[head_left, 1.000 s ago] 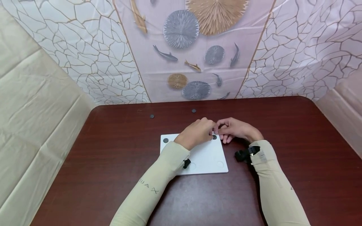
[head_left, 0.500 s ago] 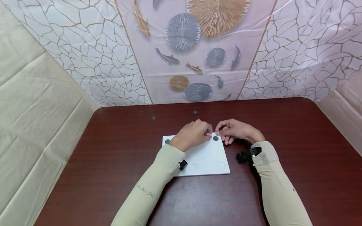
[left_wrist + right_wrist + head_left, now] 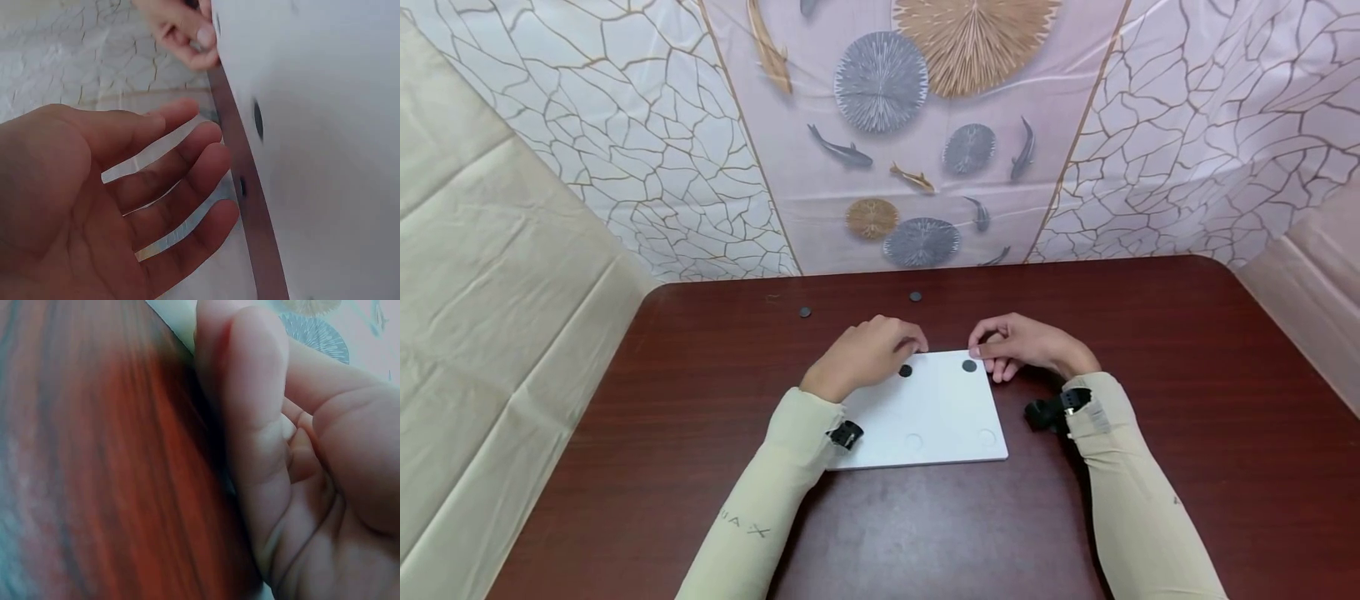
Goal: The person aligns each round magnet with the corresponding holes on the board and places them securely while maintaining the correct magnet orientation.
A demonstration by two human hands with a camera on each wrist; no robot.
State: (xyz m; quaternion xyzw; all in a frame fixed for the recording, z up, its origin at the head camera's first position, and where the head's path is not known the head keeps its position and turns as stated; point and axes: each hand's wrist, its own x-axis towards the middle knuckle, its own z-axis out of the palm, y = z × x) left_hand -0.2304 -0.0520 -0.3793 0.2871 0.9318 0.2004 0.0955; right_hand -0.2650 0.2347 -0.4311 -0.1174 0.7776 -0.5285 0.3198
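Patterned cloth (image 3: 670,142) hangs behind a dark red-brown table (image 3: 910,533), its pinkish middle panel printed with fish and spiky rounds in grey and gold. On the table, between the person's two hands, lies a white board (image 3: 947,408): thin, smooth and straight-edged, with shallow round hollows (image 3: 913,442) that barely show, white on white. I count one board and, in plain sight, four small dark discs, flat and round like buttons. Two sit on the board near its far edge, one disc (image 3: 906,371) just beside the left hand (image 3: 868,354) and another disc (image 3: 969,366) near the far right corner. The other two lie on the table beyond the board, one disc (image 3: 805,312) farther left, the last disc (image 3: 915,297) nearer the middle. Along the near side I make out two hollows (an arm may be hiding more). The right hand (image 3: 1026,343) pinches the board's far right corner between thumb and forefinger. The left hand is relaxed above the far edge, fingers gently bent and spread. Two cream sleeves (image 3: 1138,500) cover the arms, and one black device (image 3: 847,434) sits at each wrist.
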